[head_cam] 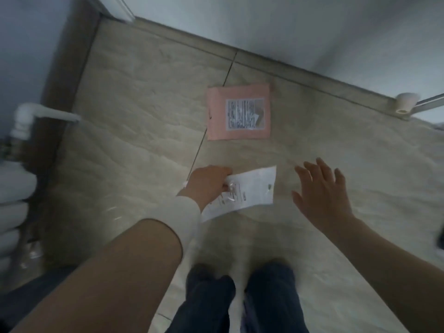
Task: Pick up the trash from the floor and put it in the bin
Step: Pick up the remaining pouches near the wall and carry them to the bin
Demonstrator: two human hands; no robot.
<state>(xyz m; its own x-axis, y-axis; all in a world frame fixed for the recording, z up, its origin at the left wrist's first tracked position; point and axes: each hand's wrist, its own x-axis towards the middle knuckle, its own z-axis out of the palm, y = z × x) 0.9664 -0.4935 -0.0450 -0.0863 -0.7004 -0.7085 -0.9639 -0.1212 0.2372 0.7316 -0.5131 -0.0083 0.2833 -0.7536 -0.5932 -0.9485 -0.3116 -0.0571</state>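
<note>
A white plastic wrapper (249,191) with small print is held just above the beige tiled floor, and my left hand (207,183) is shut on its left edge. Beyond it a pink mailing envelope (237,111) with a white printed label lies flat on the tiles near the wall. My right hand (322,191) hovers to the right of the white wrapper, fingers spread, holding nothing. No bin is in view.
A wall with a skirting board (288,73) runs diagonally behind the envelope. White pipes and a radiator (16,188) stand at the left. A white door stopper (404,103) sits at the right wall. My legs in dark trousers (240,301) are at the bottom.
</note>
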